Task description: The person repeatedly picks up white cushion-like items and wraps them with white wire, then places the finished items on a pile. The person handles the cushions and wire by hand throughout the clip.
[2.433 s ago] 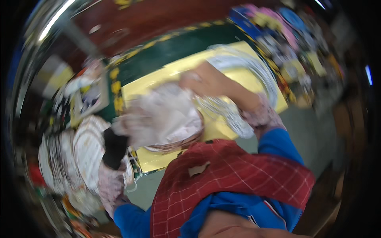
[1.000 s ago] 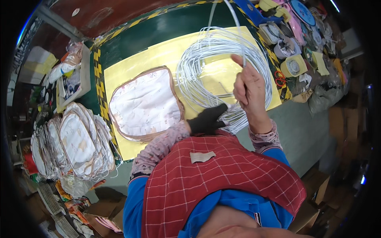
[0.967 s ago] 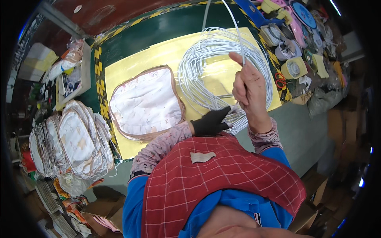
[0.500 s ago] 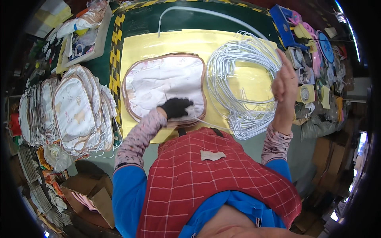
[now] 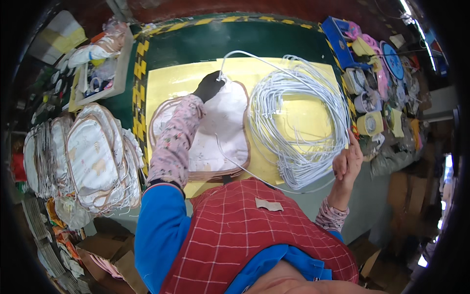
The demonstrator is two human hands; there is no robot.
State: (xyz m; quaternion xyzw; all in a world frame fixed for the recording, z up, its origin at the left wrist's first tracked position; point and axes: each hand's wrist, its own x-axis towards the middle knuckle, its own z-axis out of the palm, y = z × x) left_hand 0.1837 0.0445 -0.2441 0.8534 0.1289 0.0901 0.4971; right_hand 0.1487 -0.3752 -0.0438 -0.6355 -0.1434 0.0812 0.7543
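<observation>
My left hand (image 5: 209, 87), in a black glove, is closed at the far edge of the top fabric panel (image 5: 220, 132), pinching one end of a white wire (image 5: 264, 60). The panel is pale, printed and brown-edged, and lies on a stack of similar panels. From my left hand the wire arcs over a large coil of white wires (image 5: 267, 117) and down to my right hand (image 5: 348, 159). There my bare fingers are partly curled about it, the index finger pointing up. It bends back along the near side, and its free end lies on the panel.
A yellow sheet (image 5: 169, 73) lies under panels and coil on a green table edged with striped tape (image 5: 141, 88). More fabric panels (image 5: 95, 147) are piled at left, near a white bin (image 5: 117, 78). A blue bin (image 5: 340, 44) and small containers line the right side.
My left hand has moved from the panel's near edge to its far edge, now at a wire end. My right hand has come down and nearer, its fingers more curled.
</observation>
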